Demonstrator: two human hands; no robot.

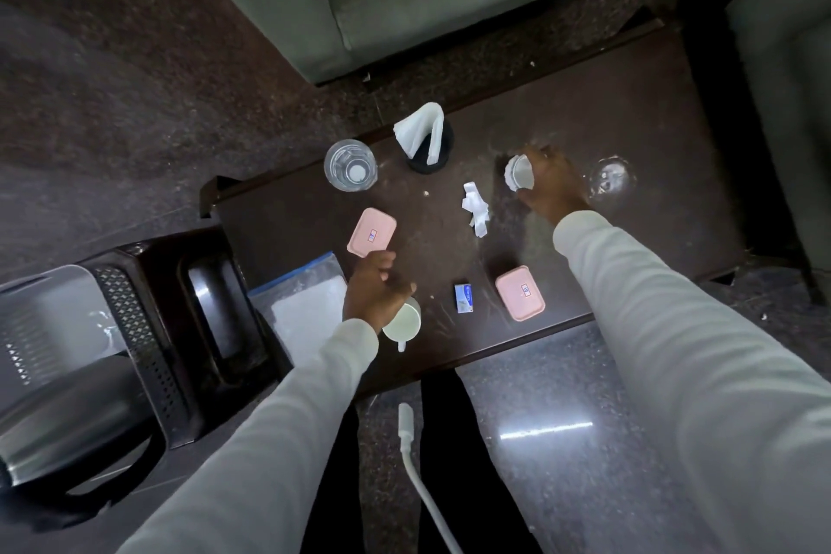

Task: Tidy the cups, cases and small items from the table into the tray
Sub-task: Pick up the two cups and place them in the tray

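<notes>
Small white cup [518, 177] within right fingers [537, 187]

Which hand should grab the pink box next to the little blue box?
Probably the left hand. The right hand is already wrapped around a small white cup farther away, while the left only rests over the white mug, fairly near that pink box.

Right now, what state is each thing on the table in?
White mug: upright, under left hand.
Small white cup: tilted, gripped by right hand.
Glass: upright.
Pink cases: both shut.
Tissue: crumpled.
Blue box: flat.
</notes>
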